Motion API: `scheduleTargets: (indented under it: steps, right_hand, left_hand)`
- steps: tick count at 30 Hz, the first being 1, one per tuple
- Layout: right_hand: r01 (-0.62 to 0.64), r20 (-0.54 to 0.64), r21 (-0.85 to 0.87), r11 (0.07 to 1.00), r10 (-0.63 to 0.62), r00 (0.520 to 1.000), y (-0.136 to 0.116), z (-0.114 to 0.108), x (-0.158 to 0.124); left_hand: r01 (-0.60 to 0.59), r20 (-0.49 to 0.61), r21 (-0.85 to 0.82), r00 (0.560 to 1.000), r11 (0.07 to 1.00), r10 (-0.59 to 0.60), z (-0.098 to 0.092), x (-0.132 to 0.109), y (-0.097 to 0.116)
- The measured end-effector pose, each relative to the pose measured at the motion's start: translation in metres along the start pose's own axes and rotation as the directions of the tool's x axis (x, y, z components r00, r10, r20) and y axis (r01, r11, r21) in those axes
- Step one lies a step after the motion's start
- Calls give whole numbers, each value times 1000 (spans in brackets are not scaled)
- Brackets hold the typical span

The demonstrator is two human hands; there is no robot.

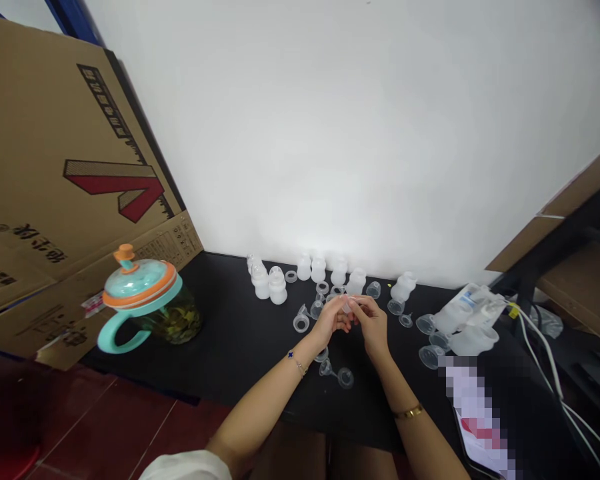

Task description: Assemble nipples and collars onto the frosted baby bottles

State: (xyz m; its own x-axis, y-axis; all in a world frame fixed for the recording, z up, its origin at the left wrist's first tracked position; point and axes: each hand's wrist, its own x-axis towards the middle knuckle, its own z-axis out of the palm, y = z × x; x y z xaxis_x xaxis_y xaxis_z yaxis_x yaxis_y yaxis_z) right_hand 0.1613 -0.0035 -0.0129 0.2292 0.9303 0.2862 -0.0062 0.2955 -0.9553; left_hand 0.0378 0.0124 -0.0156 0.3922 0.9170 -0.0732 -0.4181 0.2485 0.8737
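Over the middle of the black table, my left hand (329, 325) and my right hand (374, 325) meet. The fingers of both hands are closed around a small translucent bottle part (349, 305), which they partly cover; its exact kind is hard to make out. Just below my hands lie clear nipple-shaped pieces (326, 367) and a round clear cap (345, 378). To the left of my left hand is a translucent collar ring (301, 323). Behind my hands stand several white baby bottles (319, 269), with more loose rings (323, 287) in front of them.
At left, a large teal-lidded jug (145, 293) stands before a cardboard box (55, 180). Two topped bottles (277, 288) stand left of centre. On the right are clear domed caps (431, 357), bagged white bottles (467, 317), white cables (543, 347) and a phone (477, 420).
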Motion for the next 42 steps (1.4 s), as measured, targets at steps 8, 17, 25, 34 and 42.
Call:
scheduleTargets:
  steps: [8, 17, 25, 34, 42]
  right_hand:
    - [-79, 17, 43, 996, 79, 997, 0, 0, 1]
    - [-142, 52, 53, 988, 139, 989, 1, 1, -1]
    - [-154, 4, 162, 975, 156, 988, 2, 2, 0]
    - [-146, -10, 174, 974, 150, 989, 0, 2, 0]
    - [-154, -4, 157, 976, 157, 988, -6, 2, -1]
  left_hand:
    - [28, -25, 69, 999, 997, -26, -2, 4, -3]
    - [114, 6, 80, 993, 990, -115, -1, 6, -8]
    - [146, 34, 117, 988, 982, -151, -1, 8, -11]
    - [142, 54, 124, 987, 982, -150, 4, 1, -5]
    - [140, 56, 89, 988, 986, -146, 4, 1, -6]
